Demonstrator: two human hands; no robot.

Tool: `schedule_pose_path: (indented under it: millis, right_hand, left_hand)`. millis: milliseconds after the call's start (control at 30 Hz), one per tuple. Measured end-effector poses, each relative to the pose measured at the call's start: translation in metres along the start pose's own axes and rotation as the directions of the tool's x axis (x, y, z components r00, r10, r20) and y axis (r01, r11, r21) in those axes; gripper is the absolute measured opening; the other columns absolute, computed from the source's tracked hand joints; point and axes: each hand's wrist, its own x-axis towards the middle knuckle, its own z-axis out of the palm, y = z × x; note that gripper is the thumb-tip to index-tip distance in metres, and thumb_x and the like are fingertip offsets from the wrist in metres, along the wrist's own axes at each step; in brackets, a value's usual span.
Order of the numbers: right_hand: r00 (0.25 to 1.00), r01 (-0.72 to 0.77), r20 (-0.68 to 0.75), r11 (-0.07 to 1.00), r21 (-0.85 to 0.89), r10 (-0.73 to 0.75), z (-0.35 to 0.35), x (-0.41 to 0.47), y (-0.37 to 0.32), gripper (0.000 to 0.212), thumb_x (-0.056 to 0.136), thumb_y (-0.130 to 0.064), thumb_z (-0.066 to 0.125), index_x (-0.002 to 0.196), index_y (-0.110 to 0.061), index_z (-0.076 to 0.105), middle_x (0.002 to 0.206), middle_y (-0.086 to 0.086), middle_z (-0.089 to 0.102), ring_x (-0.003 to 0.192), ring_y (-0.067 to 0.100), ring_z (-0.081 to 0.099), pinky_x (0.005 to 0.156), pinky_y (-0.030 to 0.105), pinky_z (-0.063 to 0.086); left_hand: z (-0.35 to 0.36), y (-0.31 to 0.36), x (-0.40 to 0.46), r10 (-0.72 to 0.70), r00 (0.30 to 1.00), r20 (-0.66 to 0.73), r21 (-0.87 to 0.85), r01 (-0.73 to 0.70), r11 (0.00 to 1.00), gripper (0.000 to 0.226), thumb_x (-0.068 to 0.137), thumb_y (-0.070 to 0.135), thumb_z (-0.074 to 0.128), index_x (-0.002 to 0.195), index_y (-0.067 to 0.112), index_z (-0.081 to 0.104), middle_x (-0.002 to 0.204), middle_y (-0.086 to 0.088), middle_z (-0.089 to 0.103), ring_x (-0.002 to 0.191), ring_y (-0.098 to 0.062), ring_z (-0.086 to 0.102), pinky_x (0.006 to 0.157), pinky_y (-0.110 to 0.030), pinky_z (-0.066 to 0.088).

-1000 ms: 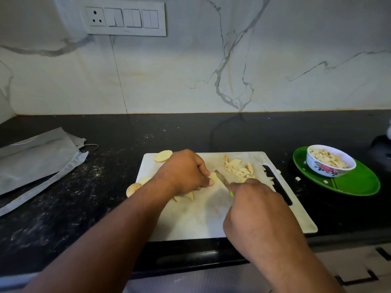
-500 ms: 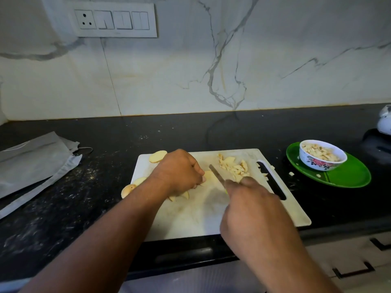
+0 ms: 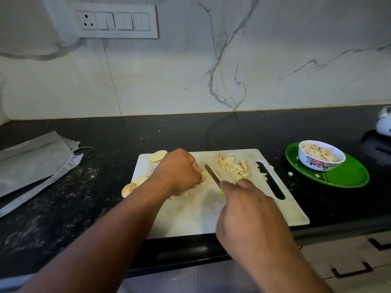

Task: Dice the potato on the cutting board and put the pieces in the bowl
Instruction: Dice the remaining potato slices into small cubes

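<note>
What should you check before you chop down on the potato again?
1. Right hand has a firm grip on the knife: ok, closed around the handle.
2. Left hand is holding the potato slice down: ok.
3. Left fingertips are clear of the blade: cannot tell, they are very close and partly hidden.
4. Cutting board lies flat on the counter: ok.
5. Room for new pieces: ok, the diced pile sits on the far side of the blade.
6. Bowl is ready nearby: ok, on the green plate, already partly filled.
</note>
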Motion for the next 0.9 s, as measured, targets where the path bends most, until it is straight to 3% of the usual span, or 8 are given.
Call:
schedule_pose_path:
  millis: [167,367,567,700,900]
  right_hand:
    - [0.997,-0.012,0.072,0.999,0.041,0.009,0.014,-0.003,0.0,0.048,0.09,-0.022,0.052,0.137,-0.027,0.042,0.118,-0.006,0.046,0.095,0.015,0.061,0.072,0.021,0.043]
    - [0.995,-0.041,0.096,0.998,0.046,0.037,0.004,-0.036,0.015,0.059,0.095,-0.034,0.039,0.151,-0.036,0.021,0.12,-0.012,0.036,0.111,0.012,0.057,0.08,0.024,0.041]
    - [1.0,-0.003,0.031,0.999,0.042,0.002,0.002,-0.014,0.004,0.048,0.089,-0.028,0.05,0.136,-0.033,0.042,0.114,-0.011,0.045,0.101,0.015,0.06,0.077,0.024,0.045]
    - [1.0,0.0,0.02,0.999,0.054,-0.001,0.012,-0.003,-0.005,0.047,0.088,-0.024,0.053,0.135,-0.028,0.045,0.118,-0.007,0.048,0.097,0.014,0.059,0.077,0.021,0.045]
    - [0.997,-0.002,0.075,0.997,0.075,-0.003,0.009,-0.028,0.004,0.056,0.093,-0.028,0.047,0.146,-0.034,0.03,0.118,-0.013,0.039,0.106,0.014,0.059,0.072,0.021,0.035]
  left_hand:
    - [0.001,0.0,0.001,-0.016,1.0,0.001,-0.002,0.016,1.0,0.016,0.087,0.027,0.084,0.074,0.018,0.081,0.067,0.004,0.075,0.07,-0.012,0.073,0.073,-0.035,0.065]
    - [0.0,0.001,0.001,0.004,1.0,0.023,0.066,-0.005,0.998,0.01,0.091,0.027,0.078,0.085,0.019,0.079,0.079,0.001,0.074,0.076,-0.017,0.073,0.075,-0.034,0.065]
    - [-0.005,0.005,-0.004,-0.014,0.999,0.034,0.082,0.011,0.997,0.006,0.089,0.019,0.073,0.092,0.016,0.077,0.085,-0.002,0.074,0.081,-0.02,0.072,0.074,-0.036,0.065]
    - [-0.007,0.009,-0.009,-0.021,1.0,0.01,0.075,0.02,0.997,0.024,0.087,0.018,0.078,0.103,0.018,0.06,0.089,0.0,0.063,0.083,-0.02,0.066,0.06,-0.026,0.052]
    - [-0.007,0.009,-0.009,-0.015,1.0,0.006,0.078,0.015,0.997,0.037,0.087,0.021,0.08,0.116,0.023,0.056,0.093,0.005,0.057,0.084,-0.018,0.064,0.07,-0.027,0.058]
